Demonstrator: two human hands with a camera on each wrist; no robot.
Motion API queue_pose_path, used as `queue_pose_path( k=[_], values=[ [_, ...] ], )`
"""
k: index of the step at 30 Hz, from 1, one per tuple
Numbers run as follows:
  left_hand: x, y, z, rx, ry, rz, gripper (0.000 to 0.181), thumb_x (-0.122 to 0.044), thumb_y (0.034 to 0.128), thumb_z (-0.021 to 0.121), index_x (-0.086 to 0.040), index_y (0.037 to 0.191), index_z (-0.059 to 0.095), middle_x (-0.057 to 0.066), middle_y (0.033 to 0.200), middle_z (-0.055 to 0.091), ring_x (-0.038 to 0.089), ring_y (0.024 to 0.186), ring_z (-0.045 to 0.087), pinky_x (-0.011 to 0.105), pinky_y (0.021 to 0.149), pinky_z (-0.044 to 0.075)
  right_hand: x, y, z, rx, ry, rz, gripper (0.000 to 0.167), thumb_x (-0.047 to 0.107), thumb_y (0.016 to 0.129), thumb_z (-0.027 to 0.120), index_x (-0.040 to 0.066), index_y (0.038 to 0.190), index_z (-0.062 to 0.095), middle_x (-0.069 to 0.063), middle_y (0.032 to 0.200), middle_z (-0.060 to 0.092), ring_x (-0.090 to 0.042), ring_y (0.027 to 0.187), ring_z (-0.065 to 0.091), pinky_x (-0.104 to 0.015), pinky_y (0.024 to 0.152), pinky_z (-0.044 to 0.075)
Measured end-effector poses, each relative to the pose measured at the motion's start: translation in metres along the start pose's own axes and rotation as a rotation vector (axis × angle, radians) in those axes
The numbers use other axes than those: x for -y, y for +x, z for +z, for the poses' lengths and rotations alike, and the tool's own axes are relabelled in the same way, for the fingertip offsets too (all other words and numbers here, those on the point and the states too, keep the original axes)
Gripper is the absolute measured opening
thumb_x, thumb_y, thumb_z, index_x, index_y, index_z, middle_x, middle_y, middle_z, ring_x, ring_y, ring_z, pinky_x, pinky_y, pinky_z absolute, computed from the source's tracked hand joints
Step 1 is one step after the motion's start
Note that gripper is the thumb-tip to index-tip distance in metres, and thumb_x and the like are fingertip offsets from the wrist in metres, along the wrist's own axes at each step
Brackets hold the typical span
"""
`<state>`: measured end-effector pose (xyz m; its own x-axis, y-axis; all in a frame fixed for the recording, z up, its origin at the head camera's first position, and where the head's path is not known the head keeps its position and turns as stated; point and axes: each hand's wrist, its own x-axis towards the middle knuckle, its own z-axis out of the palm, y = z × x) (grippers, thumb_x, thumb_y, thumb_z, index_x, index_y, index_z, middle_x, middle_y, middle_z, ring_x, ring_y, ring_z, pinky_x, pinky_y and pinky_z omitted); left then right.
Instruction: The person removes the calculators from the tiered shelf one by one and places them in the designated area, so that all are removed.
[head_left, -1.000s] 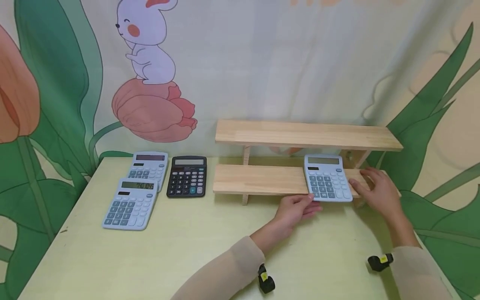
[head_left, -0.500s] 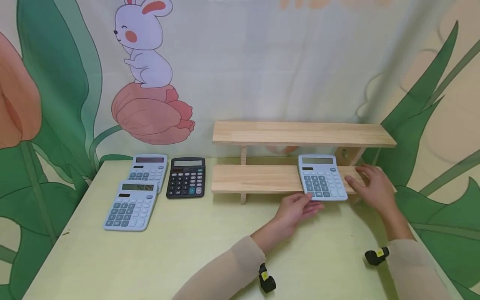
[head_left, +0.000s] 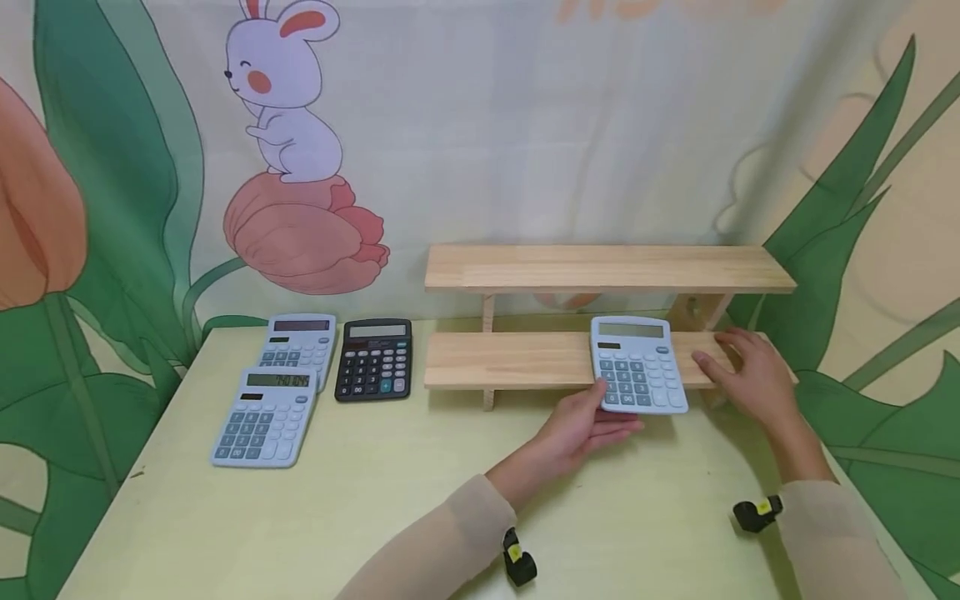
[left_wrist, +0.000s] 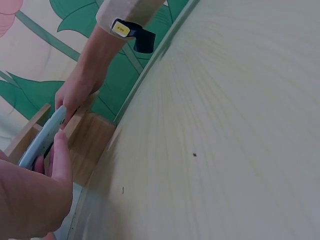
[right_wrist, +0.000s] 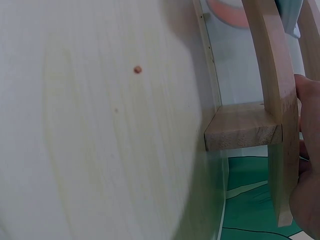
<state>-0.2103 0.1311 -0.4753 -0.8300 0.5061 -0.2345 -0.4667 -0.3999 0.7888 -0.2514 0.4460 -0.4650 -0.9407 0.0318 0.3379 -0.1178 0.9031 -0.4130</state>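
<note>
My left hand (head_left: 573, 429) pinches the lower left corner of a light blue calculator (head_left: 637, 367), thumb on its front edge and fingers beneath. The calculator overlaps the front of a wooden rack's lower shelf (head_left: 510, 360) in the head view. From the left wrist, the calculator (left_wrist: 42, 140) appears edge-on and tilted. My right hand (head_left: 757, 379) rests on the right end of that shelf, its fingers relaxed and spread. The right wrist view has part of this hand (right_wrist: 307, 195) beside the board (right_wrist: 277, 70); some fingers are hidden there.
Left of the rack, a black calculator (head_left: 373, 360) lies on the pale table (head_left: 360, 517). Beside it one light blue calculator (head_left: 266, 417) overlaps another (head_left: 300, 337). The upper shelf (head_left: 607, 267) spans above the lower one. A printed curtain (head_left: 480, 133) hangs behind.
My left hand has shifted the calculator slightly left and toward me, past the lower shelf's front edge. My right hand has stayed on the shelf's right end. The head view has shifted a little.
</note>
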Motion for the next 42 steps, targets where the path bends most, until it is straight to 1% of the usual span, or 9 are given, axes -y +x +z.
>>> queue_pose_path(
  k=[3, 7, 12, 15, 21, 25, 33, 38, 42],
  values=[
    [0.002, 0.0, -0.002, -0.014, 0.026, 0.025, 0.043, -0.036, 0.1134, 0.051, -0.001, 0.133, 0.067, 0.029, 0.121, 0.072, 0.034, 0.109, 0.076, 0.038, 0.095, 0.061, -0.001, 0.001, 0.0, 0.0, -0.004, -0.015, 0.07, 0.05, 0.103, 0.065, -0.009, 0.139, 0.059, -0.038, 0.149, 0.048, -0.06, 0.139, 0.04, -0.075, 0.112, 0.032],
    [0.005, -0.002, -0.002, -0.076, 0.055, 0.07, 0.038, -0.029, 0.1117, 0.057, 0.005, 0.127, 0.068, 0.021, 0.114, 0.076, 0.036, 0.113, 0.074, 0.037, 0.096, 0.06, -0.001, 0.0, 0.0, 0.001, -0.006, -0.015, 0.069, 0.05, 0.103, 0.066, -0.009, 0.138, 0.059, -0.038, 0.149, 0.049, -0.059, 0.138, 0.041, -0.074, 0.112, 0.032],
    [0.004, -0.005, -0.002, -0.17, 0.075, 0.129, 0.028, -0.018, 0.1079, 0.064, 0.008, 0.119, 0.07, 0.017, 0.109, 0.076, 0.028, 0.104, 0.076, 0.034, 0.092, 0.062, 0.004, 0.002, 0.002, 0.014, -0.005, -0.008, 0.071, 0.051, 0.103, 0.065, -0.009, 0.139, 0.059, -0.037, 0.15, 0.048, -0.059, 0.139, 0.04, -0.074, 0.112, 0.031],
    [-0.001, -0.004, -0.001, -0.174, 0.073, 0.153, 0.025, -0.014, 0.1063, 0.066, 0.007, 0.119, 0.07, 0.016, 0.108, 0.076, 0.025, 0.101, 0.076, 0.034, 0.091, 0.062, 0.008, 0.007, 0.0, 0.0, -0.006, -0.015, 0.071, 0.051, 0.103, 0.065, -0.009, 0.139, 0.059, -0.036, 0.149, 0.048, -0.058, 0.139, 0.04, -0.074, 0.113, 0.031],
    [-0.01, -0.007, 0.0, -0.099, 0.071, 0.151, 0.029, -0.005, 0.1047, 0.066, 0.004, 0.132, 0.064, 0.018, 0.113, 0.076, 0.032, 0.106, 0.076, 0.036, 0.091, 0.063, 0.007, 0.01, -0.004, -0.013, -0.01, -0.021, 0.07, 0.051, 0.103, 0.064, -0.01, 0.138, 0.06, -0.037, 0.149, 0.049, -0.059, 0.139, 0.041, -0.074, 0.112, 0.032],
    [-0.015, -0.012, -0.003, -0.049, 0.117, 0.134, 0.029, -0.003, 0.1044, 0.066, 0.003, 0.132, 0.06, 0.017, 0.112, 0.075, 0.031, 0.104, 0.076, 0.037, 0.091, 0.063, 0.005, 0.008, -0.001, 0.003, 0.0, -0.013, 0.071, 0.051, 0.103, 0.065, -0.01, 0.139, 0.059, -0.037, 0.15, 0.048, -0.059, 0.139, 0.04, -0.075, 0.112, 0.032],
    [-0.04, -0.026, -0.018, 0.123, 0.321, 0.111, 0.024, 0.0, 0.1035, 0.064, 0.003, 0.125, 0.055, 0.015, 0.112, 0.074, 0.028, 0.103, 0.076, 0.052, 0.104, 0.055, 0.003, 0.003, 0.002, -0.003, 0.001, -0.015, 0.071, 0.05, 0.102, 0.065, -0.01, 0.139, 0.059, -0.037, 0.15, 0.048, -0.059, 0.139, 0.04, -0.075, 0.112, 0.032],
    [-0.055, -0.037, -0.033, 0.223, 0.454, 0.099, 0.032, 0.003, 0.1007, 0.067, 0.001, 0.13, 0.054, 0.013, 0.115, 0.071, 0.023, 0.105, 0.074, 0.044, 0.098, 0.06, 0.001, -0.001, 0.0, -0.008, 0.003, -0.007, 0.07, 0.049, 0.102, 0.066, -0.01, 0.139, 0.059, -0.037, 0.149, 0.049, -0.059, 0.139, 0.041, -0.074, 0.112, 0.032],
    [-0.066, -0.048, -0.051, 0.279, 0.526, 0.113, 0.04, 0.002, 0.0984, 0.07, -0.002, 0.136, 0.056, 0.013, 0.117, 0.07, 0.024, 0.107, 0.072, 0.04, 0.093, 0.062, 0.001, -0.001, -0.001, 0.002, 0.029, -0.015, 0.069, 0.048, 0.102, 0.067, -0.009, 0.14, 0.059, -0.036, 0.15, 0.048, -0.059, 0.14, 0.04, -0.075, 0.112, 0.032]
  ],
)
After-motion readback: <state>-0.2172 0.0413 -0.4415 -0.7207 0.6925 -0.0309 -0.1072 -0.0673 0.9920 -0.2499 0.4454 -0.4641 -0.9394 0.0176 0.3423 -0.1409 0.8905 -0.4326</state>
